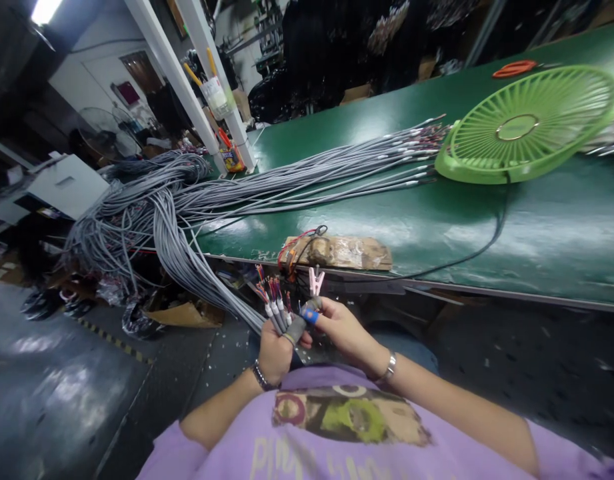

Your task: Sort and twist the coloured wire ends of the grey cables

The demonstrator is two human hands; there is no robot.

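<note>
My left hand [277,353] is closed round a bundle of grey cables [237,308]. Their stripped ends fan upward from the fist, with white bands and thin coloured wires [273,291]. Close beside it, my right hand [344,330] is in a pinch, blue tape on the thumb and a grey wrap on a finger. What lies between those fingertips I cannot make out. Just above them shows a pink clip [316,281]; whether the right hand touches it is unclear. A grey wrap also covers my left thumb.
Many grey cables [297,175] lie along the green table [367,213] and hang off its left end. A wooden block [347,253] with wires sits at the near edge. To the right are a green fan [527,127], its black cord [487,245] and orange-handled scissors [515,68].
</note>
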